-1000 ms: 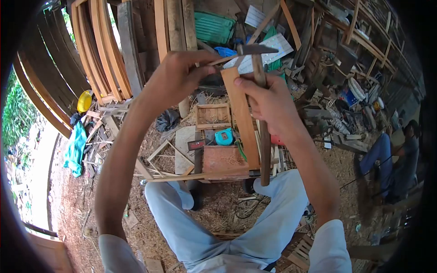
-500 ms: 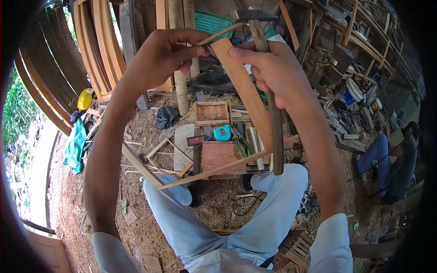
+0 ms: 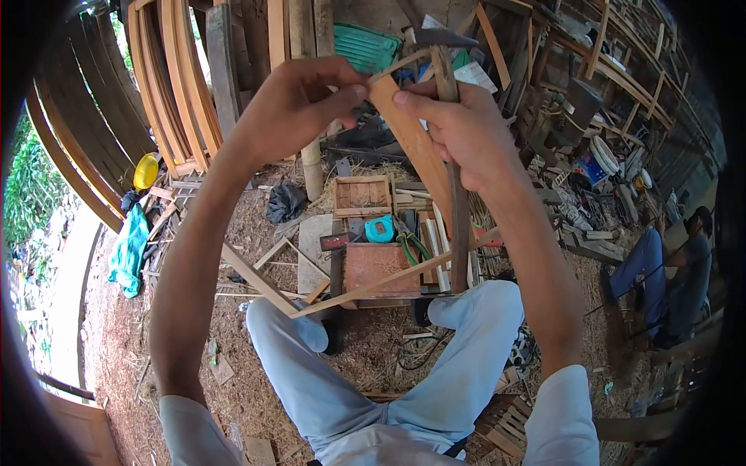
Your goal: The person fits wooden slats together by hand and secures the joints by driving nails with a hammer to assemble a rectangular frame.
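Head-camera view looked down over two raised bare arms and pale blue trousers onto a sawdust-strewn floor (image 3: 132, 342). Taking the flat wooden board (image 3: 416, 147) as the landmark: it stood tilted in front of the person, its upper end held high between both hands. The right hand (image 3: 462, 128) was clenched around it from the right, thumb laid across the board's top face, and the same hand also clasped a hammer (image 3: 453, 155) whose dark handle ran down just right of the board and whose metal head stuck out above the board's top end. The left hand (image 3: 291, 109) sat just left of the board's top, its fingers (image 3: 346, 93) pinched on the tip of a thin wooden strip (image 3: 373, 283), which met the board's upper end there and showed again below the board's lower end, slanting down to the left. Beneath the board, on the floor, lay a reddish wooden box (image 3: 379, 268), a teal tape measure (image 3: 380, 229) and a small open crate (image 3: 361, 196). Far to the board's left stood curved planks (image 3: 167, 85) and a yellow helmet (image 3: 144, 172). Well to the board's right, another person (image 3: 676, 264) sat among clutter.
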The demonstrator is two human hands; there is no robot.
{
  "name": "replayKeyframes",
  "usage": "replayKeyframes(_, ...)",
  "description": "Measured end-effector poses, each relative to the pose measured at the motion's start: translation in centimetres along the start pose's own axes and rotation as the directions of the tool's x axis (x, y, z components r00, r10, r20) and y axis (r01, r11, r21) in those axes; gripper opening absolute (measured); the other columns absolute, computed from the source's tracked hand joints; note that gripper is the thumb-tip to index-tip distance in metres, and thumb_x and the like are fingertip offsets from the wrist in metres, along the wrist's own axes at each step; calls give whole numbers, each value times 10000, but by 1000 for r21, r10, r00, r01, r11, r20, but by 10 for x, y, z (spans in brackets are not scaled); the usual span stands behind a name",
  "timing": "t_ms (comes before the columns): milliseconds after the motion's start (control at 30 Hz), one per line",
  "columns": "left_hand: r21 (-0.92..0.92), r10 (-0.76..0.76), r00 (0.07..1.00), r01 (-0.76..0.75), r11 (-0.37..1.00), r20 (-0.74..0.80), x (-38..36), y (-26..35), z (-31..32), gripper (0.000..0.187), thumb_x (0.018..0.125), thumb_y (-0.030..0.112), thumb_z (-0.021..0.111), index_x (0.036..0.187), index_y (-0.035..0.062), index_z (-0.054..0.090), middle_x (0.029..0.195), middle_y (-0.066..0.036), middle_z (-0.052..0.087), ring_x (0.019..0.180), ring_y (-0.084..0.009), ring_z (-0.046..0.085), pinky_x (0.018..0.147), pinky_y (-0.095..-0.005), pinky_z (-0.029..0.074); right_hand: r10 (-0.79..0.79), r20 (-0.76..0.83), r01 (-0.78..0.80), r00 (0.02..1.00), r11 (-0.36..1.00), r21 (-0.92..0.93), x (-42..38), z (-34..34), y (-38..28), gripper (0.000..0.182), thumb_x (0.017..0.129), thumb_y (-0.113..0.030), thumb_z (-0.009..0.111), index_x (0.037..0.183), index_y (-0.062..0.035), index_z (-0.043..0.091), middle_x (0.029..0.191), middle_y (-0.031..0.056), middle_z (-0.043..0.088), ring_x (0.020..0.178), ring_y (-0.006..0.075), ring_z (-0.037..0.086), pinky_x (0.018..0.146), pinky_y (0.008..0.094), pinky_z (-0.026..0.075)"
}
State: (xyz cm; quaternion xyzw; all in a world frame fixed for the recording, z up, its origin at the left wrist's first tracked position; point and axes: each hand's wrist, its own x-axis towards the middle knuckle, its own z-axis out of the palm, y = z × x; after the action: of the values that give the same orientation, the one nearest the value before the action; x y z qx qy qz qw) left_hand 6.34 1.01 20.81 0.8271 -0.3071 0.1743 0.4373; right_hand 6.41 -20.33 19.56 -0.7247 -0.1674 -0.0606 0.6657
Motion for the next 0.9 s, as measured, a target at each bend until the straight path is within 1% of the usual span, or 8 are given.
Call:
replayKeyframes(167, -125, -19, 999, 16, 992, -26, 2, -20, 12, 148, 910, 158, 694, 921, 11, 709, 811, -51, 698, 764, -94, 654, 636, -237, 499, 24, -53, -19, 998, 995, 100, 1, 12, 31, 240, 829, -154, 753, 973, 34, 711, 846, 82, 684, 750, 130, 597, 668, 289, 471)
replayKeyframes(267, -183, -119, 993, 113, 977, -20, -4, -26, 17, 127, 896, 129, 703, 900, 2, 711, 805, -59, 706, 753, -92, 662, 619, -240, 503, 1, -46, 10, 999, 973, 229, 0, 23, 57, 217, 841, -128, 737, 989, 28, 709, 823, 62, 673, 746, 122, 586, 670, 289, 467)
replayKeyframes(300, -184, -120, 993, 115, 976, -18, -8, -29, 20, 127, 896, 129, 703, 900, 2, 711, 805, -59, 706, 753, -92, 662, 619, -240, 503, -2, -65, 19, 998, 966, 257, -2, 28, 67, 190, 853, -108, 725, 996, 18, 713, 767, 19, 643, 652, 84, 546, 575, 269, 436)
replayKeyframes(500, 24, -239, 971, 239, 971, 4, -49, -91, 66, 123, 865, 95, 719, 885, -26, 712, 754, -61, 697, 646, -109, 646, 562, -272, 499, 152, 39, -150, 988, 840, 521, -15, 54, 187, 183, 896, -121, 699, 1036, -3, 691, 606, -55, 486, 454, 38, 394, 416, 249, 285)
replayKeyframes(567, 230, -175, 984, 177, 957, -32, -65, -117, 87, 124, 823, 86, 736, 887, -18, 711, 750, -84, 694, 637, -151, 648, 581, -294, 498, 204, 45, -197, 978, 825, 531, -27, 61, 216, 202, 886, -138, 716, 1042, -14, 686, 594, -59, 462, 457, 39, 383, 421, 249, 291)
replayKeyframes(667, 300, -184, 979, 203, 932, -90, -84, -126, 114, 138, 781, 66, 742, 898, 2, 709, 764, -111, 687, 647, -198, 651, 615, -313, 505, 273, 26, -246, 962, 814, 526, -40, 66, 245, 218, 880, -161, 731, 1042, -21, 686, 585, -59, 437, 456, 48, 365, 425, 252, 297)
replayKeyframes(733, 251, -199, 974, 219, 943, -105, -86, -122, 116, 137, 769, 60, 735, 895, 11, 711, 780, -121, 689, 674, -226, 658, 635, -325, 506, 288, 8, -236, 958, 769, 594, -46, 68, 249, 153, 888, -160, 727, 953, -31, 675, 559, -39, 465, 434, 54, 392, 410, 259, 303)
replayKeyframes(900, 208, -294, 950, 311, 928, -109, -93, -116, 112, 153, 783, 103, 728, 910, 20, 717, 780, -132, 701, 688, -245, 685, 654, -343, 513, 301, 62, -282, 952, 776, 564, -50, 61, 251, 172, 880, -159, 734, 976, -26, 684, 581, -22, 514, 453, 68, 431, 429, 264, 340)
